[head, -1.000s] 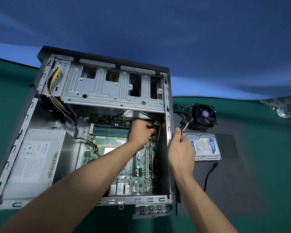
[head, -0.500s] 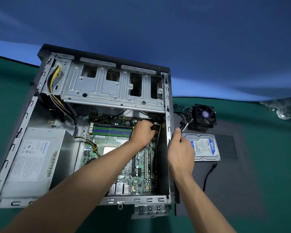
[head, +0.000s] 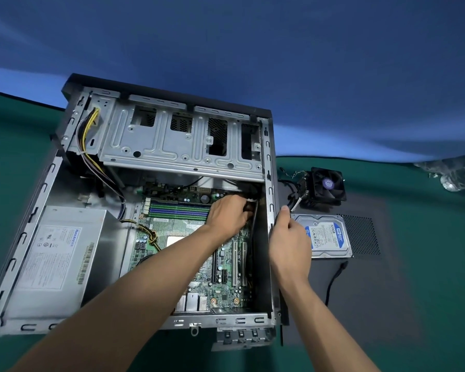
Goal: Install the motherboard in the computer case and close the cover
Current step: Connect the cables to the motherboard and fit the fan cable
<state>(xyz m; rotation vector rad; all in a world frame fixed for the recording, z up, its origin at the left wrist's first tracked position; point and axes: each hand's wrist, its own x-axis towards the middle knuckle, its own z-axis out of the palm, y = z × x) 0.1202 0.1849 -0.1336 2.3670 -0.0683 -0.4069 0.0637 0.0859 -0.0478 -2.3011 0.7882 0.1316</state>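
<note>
The open computer case [head: 30,218] lies on its side on the green table. The green motherboard [head: 226,280] sits flat inside it, under the drive cage [head: 183,146]. My left hand [head: 230,216] reaches into the case's upper right corner, fingers curled round a white connector [head: 251,200] on a black cable at the board's edge. My right hand [head: 289,242] grips the case's right wall [head: 269,189], thumb up along the rim. The dark cover panel [head: 360,277] lies flat to the right of the case.
A silver power supply [head: 57,261] fills the case's lower left, with yellow and black wires running up. On the cover panel lie a hard drive [head: 326,234] and a black cooler fan [head: 326,185]. A black cable [head: 333,280] trails beside my right forearm.
Almost nothing has moved. My left hand has shifted slightly at the connector in the case's corner. My right hand has stayed on the case wall.
</note>
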